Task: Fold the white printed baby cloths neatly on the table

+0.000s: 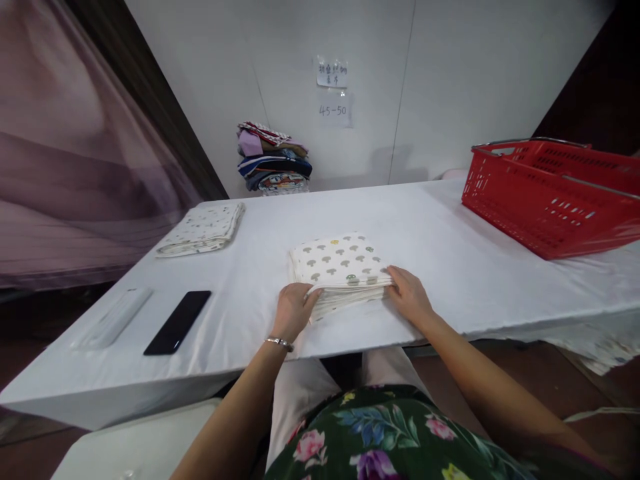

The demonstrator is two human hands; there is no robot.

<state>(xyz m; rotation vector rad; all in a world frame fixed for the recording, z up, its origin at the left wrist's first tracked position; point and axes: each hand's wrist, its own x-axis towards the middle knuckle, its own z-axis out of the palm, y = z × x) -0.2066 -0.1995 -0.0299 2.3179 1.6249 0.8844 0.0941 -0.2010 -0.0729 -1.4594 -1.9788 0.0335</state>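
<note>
In front of me on the white-covered table lies a folded white cloth (340,260) printed with grey mushroom shapes. Its several layers show along the near edge. My left hand (294,308) grips the near left corner, thumb and fingers closed on the fabric. At the near right corner, my right hand (409,293) pinches the upper layers the same way. The top layers look slightly raised above the lower ones at the front edge. Under my hands, parts of both corners are hidden.
Another folded patterned cloth (205,228) lies at the far left. A black phone (179,323) and a clear plastic-looking packet (114,319) sit nearer on the left. Stacked fabrics (275,160) stand against the wall, and a red basket (555,207) is at the right.
</note>
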